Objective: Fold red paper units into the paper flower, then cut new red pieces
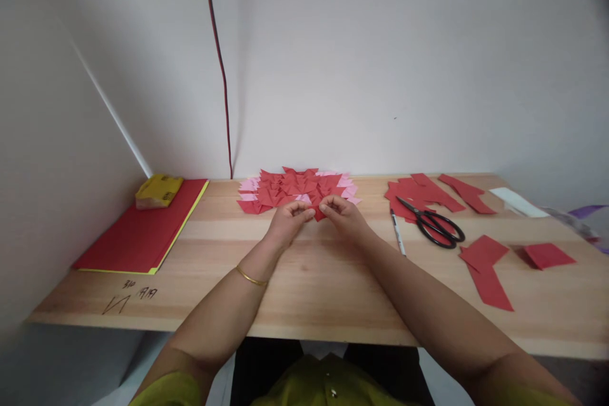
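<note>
Both hands meet over the middle of the wooden table. My left hand (291, 219) pinches one side of a small folded red paper piece (320, 214), thumb and finger together. On its other side my right hand (343, 216) grips the same piece, also between thumb and fingers. The point of the piece hangs down between the fingertips; the fingers hide parts of it. Just behind the hands lies a pile of folded red and pink paper pieces (285, 184), spread near the wall.
At left, a yellow packet (159, 191) rests on red paper sheets (137, 235) with yellow edges. To the right are black-handled scissors (435, 226), a pen (398, 233), red paper scraps (488, 273), a folded red paper (549, 255) and a white strip (518, 202). A cord (219, 63) hangs down the wall.
</note>
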Demonstrator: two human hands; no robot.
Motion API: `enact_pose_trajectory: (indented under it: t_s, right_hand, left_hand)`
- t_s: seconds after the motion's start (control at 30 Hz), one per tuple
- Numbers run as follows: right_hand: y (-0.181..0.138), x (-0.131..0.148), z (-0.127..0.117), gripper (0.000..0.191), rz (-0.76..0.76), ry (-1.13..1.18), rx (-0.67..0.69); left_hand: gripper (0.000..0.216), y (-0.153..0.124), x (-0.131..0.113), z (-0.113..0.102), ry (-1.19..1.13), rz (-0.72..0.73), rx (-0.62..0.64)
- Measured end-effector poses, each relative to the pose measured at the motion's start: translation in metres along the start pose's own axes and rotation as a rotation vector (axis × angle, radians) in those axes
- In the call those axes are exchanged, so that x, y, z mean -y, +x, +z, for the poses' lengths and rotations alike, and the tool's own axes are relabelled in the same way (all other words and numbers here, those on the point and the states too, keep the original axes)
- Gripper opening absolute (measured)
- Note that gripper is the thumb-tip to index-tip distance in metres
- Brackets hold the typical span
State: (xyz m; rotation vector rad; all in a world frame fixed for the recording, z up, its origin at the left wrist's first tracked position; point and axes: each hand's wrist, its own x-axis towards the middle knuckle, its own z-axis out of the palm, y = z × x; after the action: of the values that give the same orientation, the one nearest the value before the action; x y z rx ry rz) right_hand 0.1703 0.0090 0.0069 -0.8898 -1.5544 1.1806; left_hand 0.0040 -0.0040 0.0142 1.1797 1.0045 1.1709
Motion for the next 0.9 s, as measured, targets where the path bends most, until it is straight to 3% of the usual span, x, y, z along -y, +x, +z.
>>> enact_pose_trajectory:
  t_s: [0.3,0.43,0.57,0.67,0.8,0.9]
  right_hand:
    - [-0.002,-0.002,0.004,0.026,-0.061,-0.091,0.051]
    - [-0.002,-0.002,0.004,0.027,-0.112,-0.152,-0.014]
    - [-0.002,0.0,0.002,0.023,-0.131,-0.308,-0.056]
    - [-0.001,-0.001,0.0,0.017,-0.125,-0.277,-0.007]
    - [0.001,-0.002,-0.003,0.016,-0.14,-0.152,-0.012]
    - [0.002,-0.001,-0.006,0.016,-0.198,-0.177,0.021]
  left_hand:
    - [0.014,-0.001,-0.004,0.002,0.25,0.156,-0.079]
    - [0.011,-0.003,-0.009,-0.001,0.349,0.242,-0.039]
    - [0.011,-0.003,-0.01,-0.002,0.321,0.238,-0.066]
    - [0.02,-0.001,-0.007,-0.002,0.186,0.169,-0.064]
    - [0.036,0.003,-0.003,-0.004,-0.231,-0.042,-0.059]
    - [0.039,0.002,-0.004,-0.006,-0.338,-0.253,0.064]
